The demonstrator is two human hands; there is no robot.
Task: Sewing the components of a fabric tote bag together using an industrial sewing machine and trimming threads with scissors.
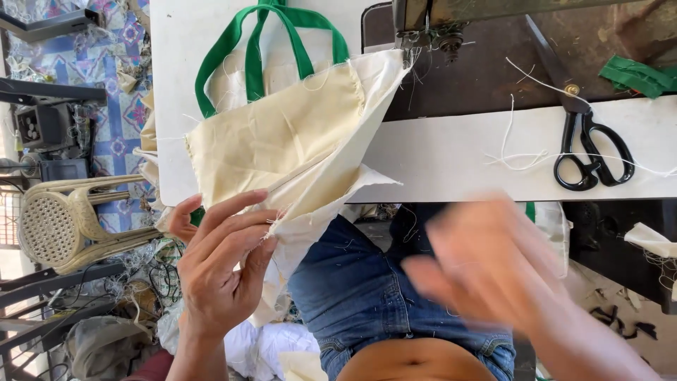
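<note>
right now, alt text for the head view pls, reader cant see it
The left hand pinches the edge of a cream cloth bag with green handles at a sewing machine table; the right hand is blurred, empty. Black scissors lie nearby.

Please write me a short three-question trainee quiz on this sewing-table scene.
1. True or false: the left hand grips the cream bag.
2. What colour are the bag's handles?
A red
B green
C black
3. Which tool lies on the white table, right of the bag?

Key:
1. True; it holds the frayed lower edge, while the right hand is blurred and holds nothing visible.
2. B.
3. Black scissors.
</note>
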